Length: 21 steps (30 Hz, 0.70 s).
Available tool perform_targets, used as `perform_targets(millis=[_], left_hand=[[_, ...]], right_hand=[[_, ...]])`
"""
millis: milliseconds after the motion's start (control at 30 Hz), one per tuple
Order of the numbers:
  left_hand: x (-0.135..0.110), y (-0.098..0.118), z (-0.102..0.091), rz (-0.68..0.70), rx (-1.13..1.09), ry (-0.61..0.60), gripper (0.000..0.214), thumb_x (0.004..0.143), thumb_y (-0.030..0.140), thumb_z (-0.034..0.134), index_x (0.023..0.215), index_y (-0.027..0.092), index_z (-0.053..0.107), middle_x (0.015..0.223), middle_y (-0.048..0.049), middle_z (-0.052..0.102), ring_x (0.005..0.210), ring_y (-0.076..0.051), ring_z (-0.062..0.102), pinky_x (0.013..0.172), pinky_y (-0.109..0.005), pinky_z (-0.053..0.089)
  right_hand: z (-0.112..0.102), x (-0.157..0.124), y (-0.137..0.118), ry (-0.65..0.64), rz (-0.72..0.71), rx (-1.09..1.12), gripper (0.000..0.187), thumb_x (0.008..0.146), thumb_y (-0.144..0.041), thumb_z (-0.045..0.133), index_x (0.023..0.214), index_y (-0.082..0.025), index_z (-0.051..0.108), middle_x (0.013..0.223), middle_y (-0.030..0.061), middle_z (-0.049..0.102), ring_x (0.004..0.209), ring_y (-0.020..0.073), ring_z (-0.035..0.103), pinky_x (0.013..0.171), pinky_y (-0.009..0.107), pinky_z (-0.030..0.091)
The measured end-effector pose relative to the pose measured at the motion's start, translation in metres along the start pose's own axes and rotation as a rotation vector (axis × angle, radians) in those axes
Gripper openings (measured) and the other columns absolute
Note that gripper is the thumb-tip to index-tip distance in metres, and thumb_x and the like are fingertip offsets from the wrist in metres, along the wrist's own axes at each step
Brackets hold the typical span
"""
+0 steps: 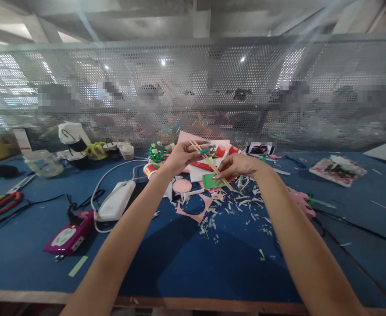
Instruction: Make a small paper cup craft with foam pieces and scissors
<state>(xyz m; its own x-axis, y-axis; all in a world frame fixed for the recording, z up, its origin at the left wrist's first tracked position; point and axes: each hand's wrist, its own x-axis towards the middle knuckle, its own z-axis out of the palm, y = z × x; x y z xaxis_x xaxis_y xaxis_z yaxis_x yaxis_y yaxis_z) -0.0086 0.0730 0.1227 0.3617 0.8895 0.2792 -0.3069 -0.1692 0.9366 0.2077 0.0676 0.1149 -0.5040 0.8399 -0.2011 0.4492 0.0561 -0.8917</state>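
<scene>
A pair of thin pale wooden sticks [211, 164], like chopsticks, slants down to the right above the cluttered middle of the table. My left hand [180, 157] is closed around their upper part, with something slim and teal at its fingertips. Nearer the lower end, my right hand [238, 166] pinches the same sticks; its fingertips are partly hidden. Just under the hands lies a green piece [209, 180], with red and white printed paper around it. A pink paper disc [181, 186] and a pink cut-out sheet [196, 211] lie closer to me, among white paper scraps [209, 224].
At left are a white power bank [117, 202] with a cable, a purple box [70, 235], orange-handled scissors [2, 205] and a clear jar [44, 164]. A phone [260, 148] stands behind; a pink device [302, 202] sits by my right forearm. A perforated metal screen [193, 96] closes the back.
</scene>
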Motion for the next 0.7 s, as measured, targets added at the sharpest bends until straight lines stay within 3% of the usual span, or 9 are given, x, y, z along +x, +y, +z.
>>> perform_targets(millis=[233,467,700], left_hand=[[-0.0023,0.0016,0.0010,0.009,0.003,-0.014,0.030,0.077,-0.005,0.053,0.102,0.009,0.059,0.102,-0.0116,0.071,0.097,-0.023,0.067,0.091,-0.038,0.052],[-0.0028,0.0019,0.0015,0.013,0.024,-0.028,0.028,0.077,-0.004,0.055,0.101,0.010,0.063,0.098,-0.0105,0.072,0.092,-0.022,0.069,0.089,-0.037,0.053],[-0.0024,0.0028,0.0029,0.000,0.069,-0.013,0.031,0.078,-0.003,0.056,0.104,0.010,0.063,0.092,-0.0095,0.073,0.089,-0.021,0.069,0.085,-0.035,0.055]], right_hand=[[-0.0008,-0.0019,-0.0007,-0.016,-0.015,-0.013,0.031,0.054,-0.038,0.084,0.076,-0.018,0.075,0.068,0.0017,0.069,0.063,0.0123,0.062,0.062,0.022,0.053],[0.0020,-0.0058,-0.0027,-0.069,0.006,0.044,0.032,0.055,-0.035,0.084,0.080,-0.017,0.074,0.084,0.0055,0.073,0.081,0.0184,0.068,0.074,0.026,0.055],[0.0011,-0.0043,-0.0014,-0.105,0.027,0.059,0.031,0.057,-0.035,0.083,0.081,-0.018,0.074,0.085,0.0051,0.074,0.081,0.0181,0.069,0.074,0.025,0.057]])
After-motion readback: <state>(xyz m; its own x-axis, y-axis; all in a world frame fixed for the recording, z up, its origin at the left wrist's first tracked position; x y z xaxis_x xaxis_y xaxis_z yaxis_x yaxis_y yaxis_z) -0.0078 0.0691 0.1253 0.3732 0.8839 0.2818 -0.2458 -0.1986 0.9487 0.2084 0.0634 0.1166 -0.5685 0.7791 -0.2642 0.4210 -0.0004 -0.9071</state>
